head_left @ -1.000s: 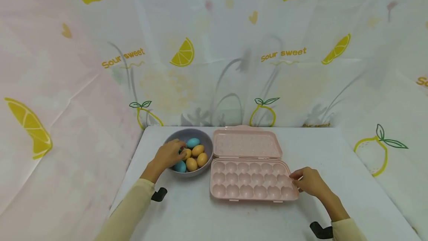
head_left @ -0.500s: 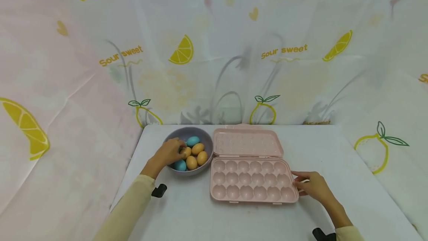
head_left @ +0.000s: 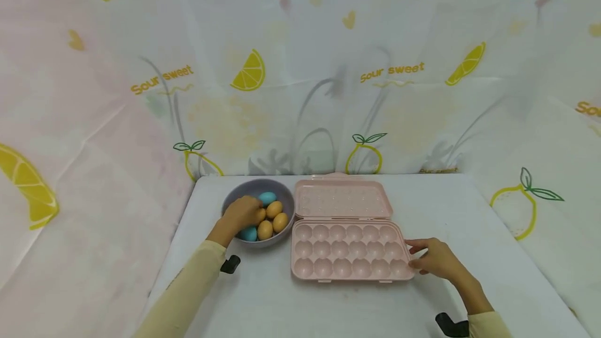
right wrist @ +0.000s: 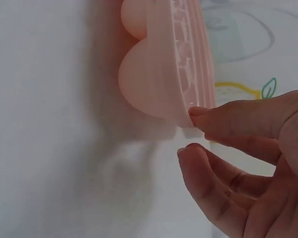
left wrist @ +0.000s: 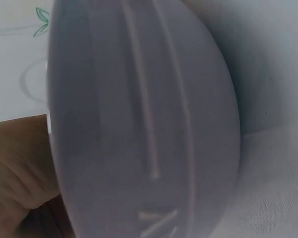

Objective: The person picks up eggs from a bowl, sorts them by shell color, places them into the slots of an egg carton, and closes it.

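In the head view my left hand (head_left: 243, 212) reaches into a grey bowl (head_left: 229, 198) of blue and yellow eggs. Its fingertips are hidden down among the eggs, beside a yellow egg (head_left: 274, 209) and a blue egg (head_left: 267, 198); I cannot tell whether they grip one. The bowl's outer wall (left wrist: 139, 99) fills most of the left wrist view. A pink egg tray (head_left: 348, 250) lies with its lid folded back, its cups bare. At its right end is my right hand (head_left: 436, 258), fingers parted, one fingertip (right wrist: 198, 111) right at the tray's edge.
The tray's lid (head_left: 343, 198) lies flat behind it, near the table's back edge. Bowl and tray stand side by side on a white table (head_left: 300, 312). A lemon-print curtain (head_left: 300, 67) hangs behind and at both sides.
My left hand has sunk a little deeper among the eggs, and its fingertips have gone out of sight. The right hand's fingers have spread slightly at the tray's end. The view has shifted a little.
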`<state>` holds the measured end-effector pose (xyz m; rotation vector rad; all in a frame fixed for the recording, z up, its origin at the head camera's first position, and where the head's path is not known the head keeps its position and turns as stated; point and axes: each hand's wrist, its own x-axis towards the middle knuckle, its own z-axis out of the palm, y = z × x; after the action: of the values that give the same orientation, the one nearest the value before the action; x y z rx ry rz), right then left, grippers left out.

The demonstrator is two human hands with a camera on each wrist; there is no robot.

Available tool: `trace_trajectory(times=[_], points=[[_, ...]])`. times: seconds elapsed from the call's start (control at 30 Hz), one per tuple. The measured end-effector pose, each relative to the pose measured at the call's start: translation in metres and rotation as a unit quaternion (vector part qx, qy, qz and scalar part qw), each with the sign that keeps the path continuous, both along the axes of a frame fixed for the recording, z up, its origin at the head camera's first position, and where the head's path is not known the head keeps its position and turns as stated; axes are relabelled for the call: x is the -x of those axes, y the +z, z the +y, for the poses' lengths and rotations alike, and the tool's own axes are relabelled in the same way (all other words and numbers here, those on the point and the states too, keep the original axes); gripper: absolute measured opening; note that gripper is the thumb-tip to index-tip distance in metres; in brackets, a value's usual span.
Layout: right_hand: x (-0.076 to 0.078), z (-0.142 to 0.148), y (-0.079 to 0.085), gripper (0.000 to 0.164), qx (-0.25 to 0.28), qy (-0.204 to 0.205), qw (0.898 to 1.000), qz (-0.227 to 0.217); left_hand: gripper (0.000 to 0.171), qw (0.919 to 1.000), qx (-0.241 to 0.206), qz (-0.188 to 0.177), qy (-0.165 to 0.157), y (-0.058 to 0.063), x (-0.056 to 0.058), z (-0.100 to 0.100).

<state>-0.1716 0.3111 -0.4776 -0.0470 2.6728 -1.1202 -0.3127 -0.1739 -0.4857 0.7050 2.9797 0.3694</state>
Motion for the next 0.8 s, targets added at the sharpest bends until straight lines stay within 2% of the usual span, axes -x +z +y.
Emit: trace_trajectory(times=[0.1,0.27,0.4,0.57,0.8], points=[[-0.004,0.001,0.001,0.050,-0.018,0.001,1.000,0.013,0.019,0.9999,0.009,-0.002,-0.004,-0.002,0.000,0.004],[-0.007,-0.001,0.000,0.050,0.020,-0.011,1.000,0.014,0.016,0.9996,0.025,-0.015,0.002,-0.002,-0.002,0.008],[-0.008,-0.003,-0.003,0.048,0.038,-0.037,0.999,0.008,0.012,0.9991,0.035,-0.022,0.009,0.001,-0.002,0.009],[-0.011,-0.004,-0.007,0.046,0.056,-0.062,0.996,-0.004,0.016,0.9990,0.021,-0.035,0.018,0.002,-0.001,0.010],[-0.010,-0.005,-0.010,0.045,0.053,-0.066,0.996,0.003,0.024,0.9992,0.016,-0.031,0.020,0.002,0.003,0.011]])
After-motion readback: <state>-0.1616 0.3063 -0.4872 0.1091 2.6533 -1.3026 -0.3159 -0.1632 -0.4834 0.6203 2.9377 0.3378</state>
